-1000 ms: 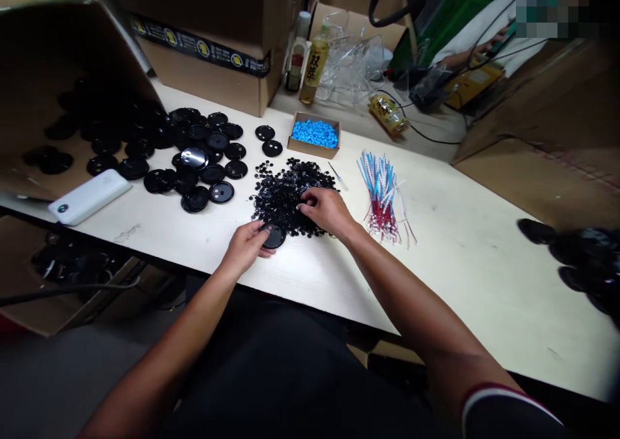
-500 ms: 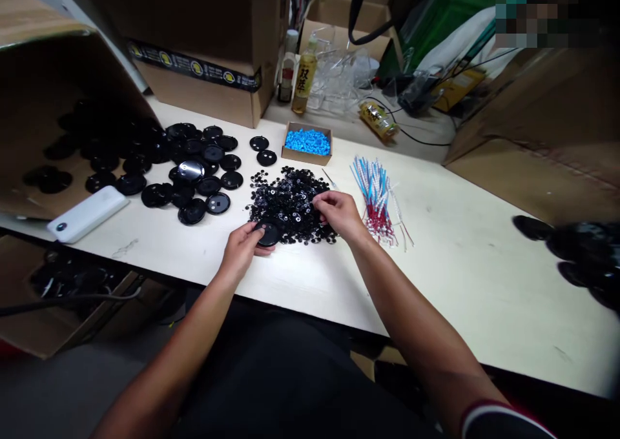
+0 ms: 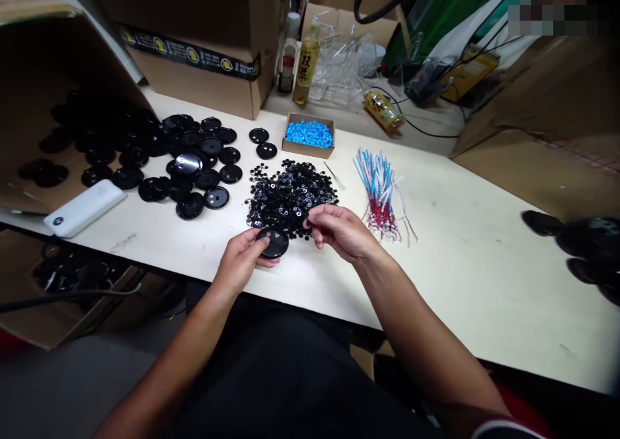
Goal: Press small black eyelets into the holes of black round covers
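My left hand (image 3: 243, 258) grips a round black plastic disc (image 3: 277, 244) by its left side, thumb on top. Small holes show in the disc's face. To its right, my right hand (image 3: 341, 232) pinches a small black round piece (image 3: 309, 223), partly hidden by the fingertips. Just behind both hands spreads a pile of small black pieces (image 3: 285, 193), some with shiny centres. A bundle of blue, white and red wires (image 3: 380, 197) lies right of my right hand. A thin screwdriver-like tool (image 3: 334, 175) rests behind the pile.
Many more black discs (image 3: 212, 146) lie at the left, spilling from a tipped cardboard box (image 3: 29, 97). A white phone-like device (image 3: 84, 208) is near the front edge. Behind the pile stands a small box of blue pieces (image 3: 310, 134). Bottles (image 3: 306, 71) and a large carton (image 3: 208, 90) stand behind.
My right hand has drawn back from the pile toward me with a small black piece. My left hand has brought the disc slightly right, its face now more visible.
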The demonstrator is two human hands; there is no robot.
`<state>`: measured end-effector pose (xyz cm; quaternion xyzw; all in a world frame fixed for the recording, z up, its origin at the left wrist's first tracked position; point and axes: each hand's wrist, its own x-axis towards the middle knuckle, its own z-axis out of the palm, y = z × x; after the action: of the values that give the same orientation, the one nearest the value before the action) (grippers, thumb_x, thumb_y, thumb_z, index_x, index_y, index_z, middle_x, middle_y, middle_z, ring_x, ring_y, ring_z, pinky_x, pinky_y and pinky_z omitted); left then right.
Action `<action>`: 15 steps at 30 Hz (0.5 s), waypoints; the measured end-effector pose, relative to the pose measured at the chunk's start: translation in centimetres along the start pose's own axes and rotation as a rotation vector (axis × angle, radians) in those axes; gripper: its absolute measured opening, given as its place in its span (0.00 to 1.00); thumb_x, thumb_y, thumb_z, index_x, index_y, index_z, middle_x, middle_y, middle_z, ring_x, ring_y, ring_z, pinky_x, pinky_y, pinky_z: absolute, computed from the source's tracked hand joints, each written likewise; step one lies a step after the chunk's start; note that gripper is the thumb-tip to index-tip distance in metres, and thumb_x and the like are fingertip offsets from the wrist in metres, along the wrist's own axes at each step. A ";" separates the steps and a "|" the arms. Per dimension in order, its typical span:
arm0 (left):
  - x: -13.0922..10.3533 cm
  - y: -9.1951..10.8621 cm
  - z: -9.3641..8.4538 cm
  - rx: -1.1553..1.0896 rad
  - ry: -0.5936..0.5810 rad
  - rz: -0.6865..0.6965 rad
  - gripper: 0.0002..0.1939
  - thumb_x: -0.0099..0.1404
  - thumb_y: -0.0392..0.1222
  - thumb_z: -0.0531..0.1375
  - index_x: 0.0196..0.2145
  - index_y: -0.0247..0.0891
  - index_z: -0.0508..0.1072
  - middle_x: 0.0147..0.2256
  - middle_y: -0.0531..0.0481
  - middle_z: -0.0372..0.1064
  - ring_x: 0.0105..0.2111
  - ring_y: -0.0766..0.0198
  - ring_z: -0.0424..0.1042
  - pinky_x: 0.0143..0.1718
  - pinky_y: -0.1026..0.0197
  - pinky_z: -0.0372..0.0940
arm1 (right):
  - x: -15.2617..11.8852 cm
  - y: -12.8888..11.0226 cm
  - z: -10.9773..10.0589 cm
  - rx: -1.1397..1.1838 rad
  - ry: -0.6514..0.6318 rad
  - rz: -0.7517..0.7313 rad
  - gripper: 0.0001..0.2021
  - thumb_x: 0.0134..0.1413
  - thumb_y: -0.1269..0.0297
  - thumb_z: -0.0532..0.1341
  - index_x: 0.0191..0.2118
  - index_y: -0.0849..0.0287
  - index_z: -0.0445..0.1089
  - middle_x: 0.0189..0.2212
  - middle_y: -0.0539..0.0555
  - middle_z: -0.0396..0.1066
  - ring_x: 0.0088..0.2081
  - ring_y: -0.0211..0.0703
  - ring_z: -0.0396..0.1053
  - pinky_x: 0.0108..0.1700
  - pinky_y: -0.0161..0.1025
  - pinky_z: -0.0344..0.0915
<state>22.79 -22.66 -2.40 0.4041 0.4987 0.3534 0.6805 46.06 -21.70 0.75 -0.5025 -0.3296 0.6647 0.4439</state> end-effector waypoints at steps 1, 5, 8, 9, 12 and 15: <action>-0.1 0.0 0.1 0.008 -0.007 0.009 0.18 0.63 0.51 0.68 0.42 0.34 0.78 0.38 0.44 0.82 0.30 0.56 0.83 0.29 0.61 0.77 | -0.4 0.2 0.3 -0.022 0.002 -0.010 0.12 0.47 0.60 0.73 0.33 0.60 0.75 0.30 0.51 0.76 0.20 0.32 0.65 0.21 0.32 0.66; -0.5 0.0 0.4 0.015 0.014 0.054 0.17 0.62 0.50 0.69 0.44 0.36 0.77 0.37 0.46 0.82 0.32 0.55 0.82 0.29 0.59 0.78 | -1.5 0.7 1.1 -0.101 0.023 -0.074 0.13 0.46 0.57 0.74 0.33 0.60 0.77 0.26 0.49 0.74 0.20 0.34 0.66 0.21 0.33 0.67; -0.6 0.0 0.4 0.011 0.025 0.062 0.18 0.61 0.50 0.69 0.44 0.37 0.77 0.35 0.47 0.82 0.31 0.56 0.81 0.30 0.58 0.78 | -2.0 0.9 1.5 -0.112 0.028 -0.098 0.13 0.46 0.58 0.75 0.33 0.60 0.78 0.23 0.48 0.72 0.20 0.34 0.67 0.22 0.33 0.68; -0.6 0.0 0.4 0.011 0.024 0.059 0.18 0.61 0.50 0.69 0.44 0.37 0.76 0.35 0.47 0.82 0.31 0.56 0.81 0.30 0.58 0.78 | -2.1 0.9 1.5 -0.106 0.022 -0.098 0.13 0.47 0.58 0.75 0.34 0.61 0.78 0.22 0.48 0.72 0.20 0.35 0.68 0.23 0.33 0.69; -0.9 0.0 0.6 0.008 0.019 0.045 0.18 0.60 0.50 0.70 0.43 0.37 0.76 0.35 0.47 0.82 0.32 0.55 0.81 0.29 0.59 0.78 | -2.3 1.2 1.6 -0.073 0.002 -0.080 0.14 0.46 0.57 0.76 0.35 0.61 0.79 0.23 0.49 0.74 0.22 0.36 0.71 0.26 0.33 0.72; -1.2 0.0 0.8 0.000 0.027 0.030 0.18 0.59 0.50 0.70 0.43 0.36 0.75 0.36 0.46 0.81 0.33 0.55 0.81 0.29 0.59 0.78 | -2.5 1.6 1.5 -0.023 -0.012 -0.035 0.16 0.44 0.58 0.78 0.37 0.61 0.80 0.26 0.51 0.77 0.26 0.38 0.76 0.32 0.36 0.76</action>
<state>23.23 -23.83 -1.77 0.4069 0.5015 0.3691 0.6684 44.49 -24.61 0.66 -0.4978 -0.3487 0.6558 0.4478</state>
